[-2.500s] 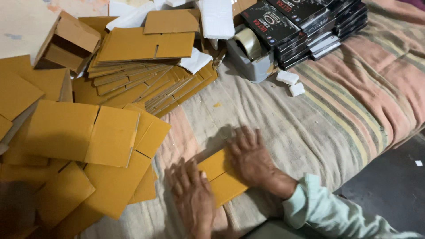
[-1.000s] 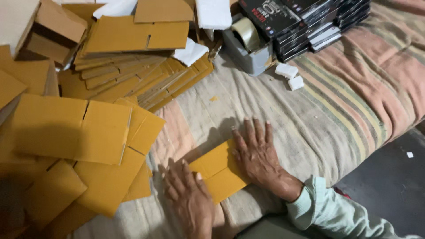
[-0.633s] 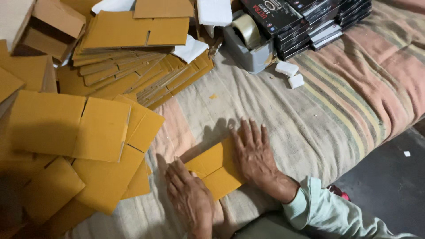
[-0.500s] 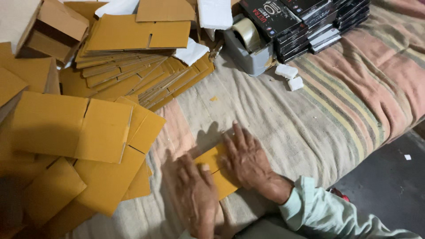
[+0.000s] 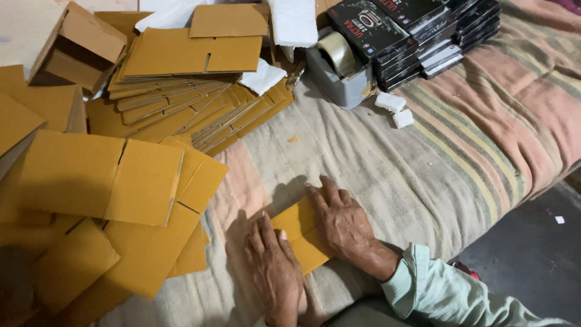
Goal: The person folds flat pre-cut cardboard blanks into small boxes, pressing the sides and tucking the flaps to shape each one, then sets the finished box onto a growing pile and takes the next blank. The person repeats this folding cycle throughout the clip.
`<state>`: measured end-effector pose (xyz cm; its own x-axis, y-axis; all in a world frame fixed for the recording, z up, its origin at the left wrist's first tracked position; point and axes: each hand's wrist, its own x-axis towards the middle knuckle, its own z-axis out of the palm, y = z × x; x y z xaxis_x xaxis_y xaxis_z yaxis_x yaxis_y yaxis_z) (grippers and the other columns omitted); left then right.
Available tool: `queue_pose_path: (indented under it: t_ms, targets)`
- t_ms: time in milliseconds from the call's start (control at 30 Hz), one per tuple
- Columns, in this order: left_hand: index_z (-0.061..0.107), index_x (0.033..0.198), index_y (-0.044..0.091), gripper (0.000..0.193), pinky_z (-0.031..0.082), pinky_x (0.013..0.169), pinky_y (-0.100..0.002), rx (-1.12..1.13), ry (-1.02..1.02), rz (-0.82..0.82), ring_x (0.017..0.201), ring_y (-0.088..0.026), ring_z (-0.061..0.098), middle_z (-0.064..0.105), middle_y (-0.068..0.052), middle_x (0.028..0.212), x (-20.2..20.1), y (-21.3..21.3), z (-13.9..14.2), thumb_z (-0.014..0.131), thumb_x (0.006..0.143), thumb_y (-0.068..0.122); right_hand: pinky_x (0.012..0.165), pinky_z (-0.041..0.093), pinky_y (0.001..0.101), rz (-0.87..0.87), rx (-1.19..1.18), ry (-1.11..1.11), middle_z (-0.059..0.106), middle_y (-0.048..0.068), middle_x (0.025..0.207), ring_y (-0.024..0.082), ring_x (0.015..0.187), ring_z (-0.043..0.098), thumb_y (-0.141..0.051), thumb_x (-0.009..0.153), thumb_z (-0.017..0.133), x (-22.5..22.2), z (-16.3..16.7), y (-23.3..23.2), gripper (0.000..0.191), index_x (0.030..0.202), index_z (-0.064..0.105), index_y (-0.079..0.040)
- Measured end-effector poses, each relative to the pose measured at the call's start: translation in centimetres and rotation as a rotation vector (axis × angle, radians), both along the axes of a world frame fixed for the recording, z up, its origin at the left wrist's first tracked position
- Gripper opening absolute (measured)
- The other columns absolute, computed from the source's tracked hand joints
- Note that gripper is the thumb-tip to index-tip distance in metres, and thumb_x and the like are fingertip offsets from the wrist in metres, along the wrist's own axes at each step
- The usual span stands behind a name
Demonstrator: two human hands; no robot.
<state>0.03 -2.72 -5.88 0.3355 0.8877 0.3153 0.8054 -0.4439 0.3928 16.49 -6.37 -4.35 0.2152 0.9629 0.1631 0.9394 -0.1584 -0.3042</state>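
Note:
A small flat piece of yellow-brown cardboard (image 5: pixel 298 225) lies on the striped blanket (image 5: pixel 423 157) near its front edge. My right hand (image 5: pixel 344 223) lies flat on the piece's right part, fingers spread and pointing away from me. My left hand (image 5: pixel 273 272) presses palm-down on its lower left part. A light green sleeve (image 5: pixel 436 290) covers my right forearm. Most of the cardboard is hidden under the two hands.
Large flattened cardboard boxes (image 5: pixel 103 181) lie heaped at the left, with a stack of more (image 5: pixel 187 79) behind. An open small carton (image 5: pixel 78 48) sits far left. A grey tape dispenser (image 5: pixel 339 66), black flat packages (image 5: pixel 411 30) and two white blocks (image 5: pixel 394 109) are at the back.
Both hands have stayed on the small cardboard piece, shifting slightly over it; my right hand moved left across it and then settled flat. The view has shifted a little.

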Motion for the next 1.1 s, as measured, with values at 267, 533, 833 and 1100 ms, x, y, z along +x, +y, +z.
queue_pose_path:
  t_ms: [267, 533, 833, 1100]
  targets:
    - [0.040, 0.148, -0.002, 0.068, 0.036, 0.104, -0.053, -0.108, 0.008, 0.020, 0.129, -0.045, 0.043, 0.046, -0.026, 0.145, -0.1, -0.1, 0.2, 0.054, 0.097, 0.040, 0.090, 0.052, 0.0506, 0.017, 0.091, 0.052, 0.044, 0.029, 0.146, 0.044, 0.108, 0.061, -0.035, 0.089, 0.064, 0.0, 0.8, -0.3, 0.066, 0.142, 0.047, -0.001]
    - [0.043, 0.150, 0.007, 0.053, 0.036, 0.109, -0.052, -0.103, -0.017, 0.027, 0.135, -0.041, 0.044, 0.048, -0.021, 0.147, -0.2, 0.0, -0.3, 0.048, 0.100, 0.025, 0.087, 0.053, 0.0508, -0.004, 0.070, 0.069, 0.046, 0.028, 0.145, 0.045, 0.109, 0.061, -0.034, 0.090, 0.063, -0.2, 1.5, 0.0, 0.062, 0.143, 0.051, -0.004]
    - [0.044, 0.149, 0.007, 0.056, 0.037, 0.107, -0.053, -0.104, -0.021, 0.026, 0.135, -0.041, 0.042, 0.047, -0.022, 0.146, -0.2, 0.1, -0.6, 0.052, 0.099, 0.032, 0.089, 0.053, 0.0500, 0.013, 0.055, 0.031, 0.047, 0.028, 0.143, 0.043, 0.109, 0.061, -0.043, 0.091, 0.065, -0.1, 1.4, 0.1, 0.065, 0.141, 0.053, -0.003]
    - [0.044, 0.149, 0.007, 0.055, 0.038, 0.109, -0.052, -0.095, -0.023, 0.022, 0.135, -0.041, 0.043, 0.047, -0.022, 0.146, -0.3, 0.0, -0.7, 0.049, 0.100, 0.031, 0.089, 0.053, 0.0504, 0.002, 0.000, 0.064, 0.045, 0.029, 0.144, 0.043, 0.108, 0.061, -0.030, 0.088, 0.063, 0.0, 1.2, 0.2, 0.062, 0.143, 0.050, -0.005]
